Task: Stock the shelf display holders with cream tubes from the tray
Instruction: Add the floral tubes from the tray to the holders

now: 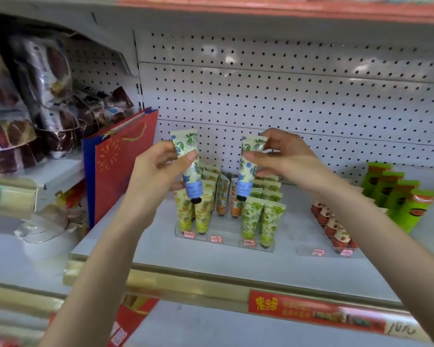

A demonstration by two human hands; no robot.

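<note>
My left hand (158,171) pinches a cream tube with blue flowers (189,169), cap down, above the clear display holder (226,237). My right hand (286,156) pinches a second blue-flowered tube (248,169) the same way, also cap down. Below them the holder carries rows of yellow tubes (201,214) on the left, orange tubes (223,196) in the middle and green tubes (263,219) on the right. No tray is in view.
A red and blue gift bag (120,166) stands left of the holder. To the right sit a clear holder with red-capped tubes (333,226) and a row of bright green tubes (398,196). Pegboard backs the shelf; a gold shelf edge (211,284) runs in front.
</note>
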